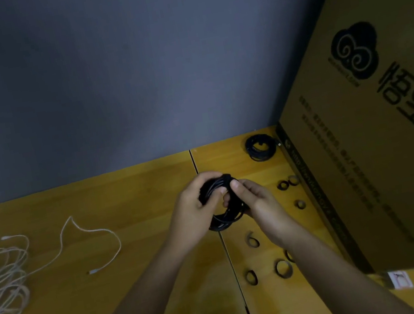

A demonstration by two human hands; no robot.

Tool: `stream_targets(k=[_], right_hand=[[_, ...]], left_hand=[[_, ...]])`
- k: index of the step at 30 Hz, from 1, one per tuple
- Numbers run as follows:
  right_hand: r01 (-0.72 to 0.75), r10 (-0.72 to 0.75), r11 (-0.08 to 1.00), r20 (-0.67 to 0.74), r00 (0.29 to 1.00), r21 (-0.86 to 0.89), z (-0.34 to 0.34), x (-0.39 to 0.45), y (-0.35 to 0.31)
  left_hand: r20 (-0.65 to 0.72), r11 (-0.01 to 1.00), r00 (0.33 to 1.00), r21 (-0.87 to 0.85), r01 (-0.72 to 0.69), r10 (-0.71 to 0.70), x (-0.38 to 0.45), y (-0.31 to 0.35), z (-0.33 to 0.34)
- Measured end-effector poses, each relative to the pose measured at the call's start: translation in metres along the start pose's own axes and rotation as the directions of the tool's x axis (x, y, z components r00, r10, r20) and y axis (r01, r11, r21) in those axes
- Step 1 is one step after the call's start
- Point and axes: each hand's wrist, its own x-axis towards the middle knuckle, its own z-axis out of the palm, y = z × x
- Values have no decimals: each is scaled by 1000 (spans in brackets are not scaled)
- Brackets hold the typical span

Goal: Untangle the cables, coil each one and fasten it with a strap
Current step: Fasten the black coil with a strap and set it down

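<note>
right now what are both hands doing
Left hand: grips the black coil.
Right hand: pinches the same coil at its top, where a strap seems to wrap it.

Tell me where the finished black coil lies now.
In the head view, the finished black coil lies far right on the table, by the wall, beside the cardboard box.

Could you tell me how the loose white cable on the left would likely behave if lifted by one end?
The white cable looks thin and lies in slack, overlapping loops, so it would probably hang floppy and drag the tangle along. It likely weighs little. Its free plug end may swing.
</note>
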Motion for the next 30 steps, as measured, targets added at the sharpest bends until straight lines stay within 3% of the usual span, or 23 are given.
stream_targets(k=[7,10,12,15,17,19,22,26,30], right_hand=[[-37,30,999,-236,971,-25,-36,54,51],[-62,-11,976,-327,945,-211,-67,91,78],[-107,-80,882,-370,926,-460,-88,124,94],[-109,-219,649,-322,921,-753,-111,174,106],[-101,-244,467,-238,940,-878,-122,198,115],[-98,-227,396,-201,953,-913,-132,215,128],[-65,-294,443,-214,932,-894,-141,222,143],[-18,-337,471,-198,920,-882,-147,225,147],[-2,-317,505,-187,930,-863,-147,223,142]], left_hand=[[84,985,984,-48,165,-160,60,-46,53],[22,978,978,-30,207,-206,99,-71,82],[-33,967,967,-56,250,-252,127,-90,99],[-110,956,950,-56,287,-292,166,-117,119],[-145,952,941,-56,300,-305,185,-135,129],[-175,950,934,-56,308,-313,199,-152,137],[-159,944,934,27,329,-321,208,-168,140],[-99,866,955,404,295,-279,210,-170,131],[29,821,908,441,363,-417,191,-158,120]])
